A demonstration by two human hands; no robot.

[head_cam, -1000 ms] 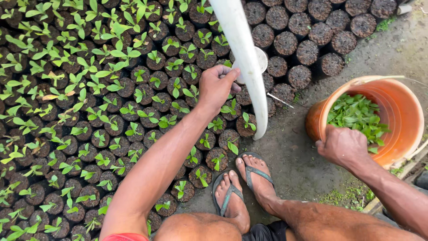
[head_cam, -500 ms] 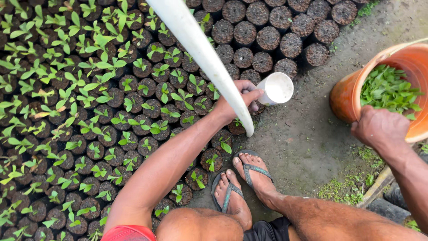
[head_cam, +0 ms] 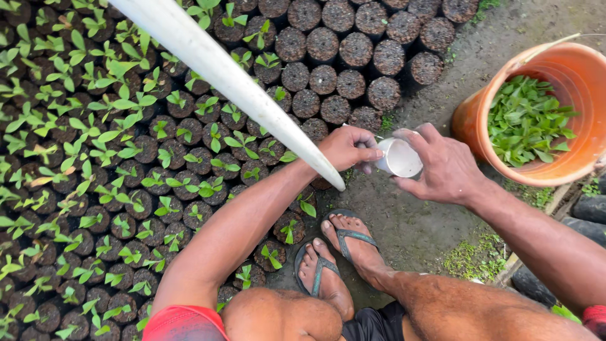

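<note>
My left hand [head_cam: 347, 148] grips a small white cup [head_cam: 399, 158] by its side, held above the ground at the edge of the seedling pots. My right hand [head_cam: 442, 167] is at the cup's mouth, fingers bent over its rim; whether they pinch anything is hidden. An orange bucket [head_cam: 568, 63] with green leafy cuttings [head_cam: 527, 120] inside stands on the ground to the right of both hands. Rows of small black pots with green seedlings [head_cam: 126, 158] fill the left. Further back, several pots hold only bare soil [head_cam: 353, 50].
A long white pipe [head_cam: 221, 69] slants across the view from the top left, ending just above my left wrist. My feet in sandals [head_cam: 334, 259] rest on bare dirt [head_cam: 416, 227] next to the pots. Grass tufts and dark edging lie at the lower right.
My right hand came away from the bucket and moved left to the cup's mouth. My left hand, earlier down among the pots, now holds the cup in front of me.
</note>
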